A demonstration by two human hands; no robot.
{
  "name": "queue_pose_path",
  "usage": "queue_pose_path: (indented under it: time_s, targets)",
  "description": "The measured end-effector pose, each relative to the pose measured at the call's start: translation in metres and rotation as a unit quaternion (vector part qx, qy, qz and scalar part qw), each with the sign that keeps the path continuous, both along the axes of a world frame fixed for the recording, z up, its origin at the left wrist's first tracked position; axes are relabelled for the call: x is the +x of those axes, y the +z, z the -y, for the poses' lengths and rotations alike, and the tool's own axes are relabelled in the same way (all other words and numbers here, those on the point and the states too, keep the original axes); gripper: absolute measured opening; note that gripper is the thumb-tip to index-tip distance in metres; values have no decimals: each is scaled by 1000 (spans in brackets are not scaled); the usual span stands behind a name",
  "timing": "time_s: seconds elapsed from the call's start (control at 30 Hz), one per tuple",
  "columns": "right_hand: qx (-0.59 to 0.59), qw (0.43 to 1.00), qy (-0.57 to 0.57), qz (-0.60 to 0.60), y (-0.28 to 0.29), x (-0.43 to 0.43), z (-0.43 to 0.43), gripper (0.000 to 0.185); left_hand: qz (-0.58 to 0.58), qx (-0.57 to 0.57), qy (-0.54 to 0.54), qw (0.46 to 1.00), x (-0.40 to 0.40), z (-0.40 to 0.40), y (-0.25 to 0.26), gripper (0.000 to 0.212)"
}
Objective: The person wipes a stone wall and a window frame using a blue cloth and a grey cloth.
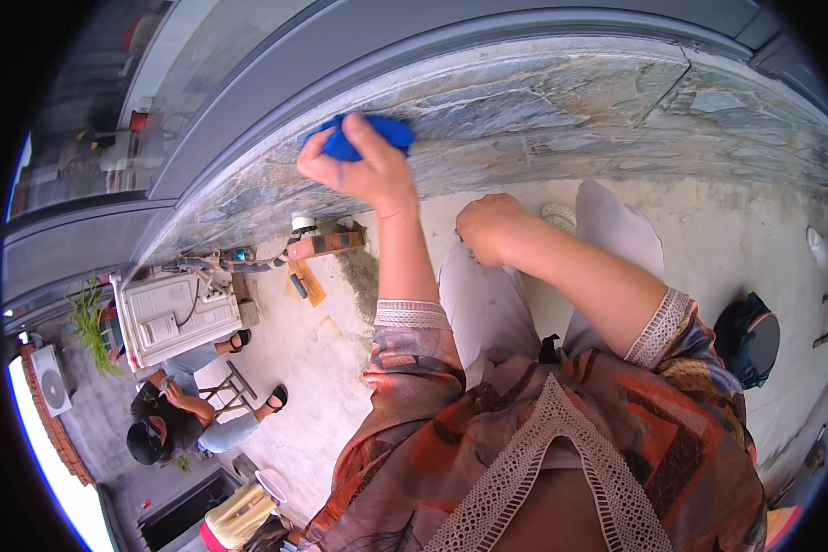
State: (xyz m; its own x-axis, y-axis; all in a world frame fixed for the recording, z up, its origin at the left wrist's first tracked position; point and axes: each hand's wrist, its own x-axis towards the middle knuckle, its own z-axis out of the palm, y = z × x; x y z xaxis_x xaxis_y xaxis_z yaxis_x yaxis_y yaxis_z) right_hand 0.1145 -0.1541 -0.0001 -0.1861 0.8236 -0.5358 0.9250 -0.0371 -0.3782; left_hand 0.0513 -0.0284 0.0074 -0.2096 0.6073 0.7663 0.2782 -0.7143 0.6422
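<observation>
My left hand grips a bunched blue cloth, which lies against the upper part of a stone-patterned wall. Just above the cloth runs the pale ledge below a grey metal window frame. My fingers are slightly blurred. Lower and to the right, my right hand is curled into a fist and rests on the knee of my light trousers. Its fingertips are turned out of sight, and I see nothing held in it.
A white air-conditioner outdoor unit stands left by the wall. Near it are a brick and a plastering trowel. Another person sits on a folding stool. A dark bag-covered bucket stands right on the concrete floor.
</observation>
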Motion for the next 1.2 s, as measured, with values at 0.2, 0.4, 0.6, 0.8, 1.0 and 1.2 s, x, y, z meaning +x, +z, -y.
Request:
queue_pose_path:
  time_s: [0.2,0.4,0.6,0.8,1.0,1.2]
  targets:
    - [74,991,-85,-71,-29,2,-1,29,-301,240,-93,918,69,54,14,34]
    - [-6,1000,13,-4,5,8,-4,23,-261,152,37,952,-18,-6,12,33]
    - [7,1000,18,5,6,10,-1,31,-26,-24,35,999,-40,-30,-13,33]
    - [-18,1000,13,18,5,8,0,30,-282,282,-56,915,39,25,-9,32]
    - [-18,998,43,29,6,-4,-5,33,-417,375,-146,815,37,20,6,18]
    - [-11,999,40,25,9,3,-1,34,-330,102,50,937,-90,-44,-45,43]
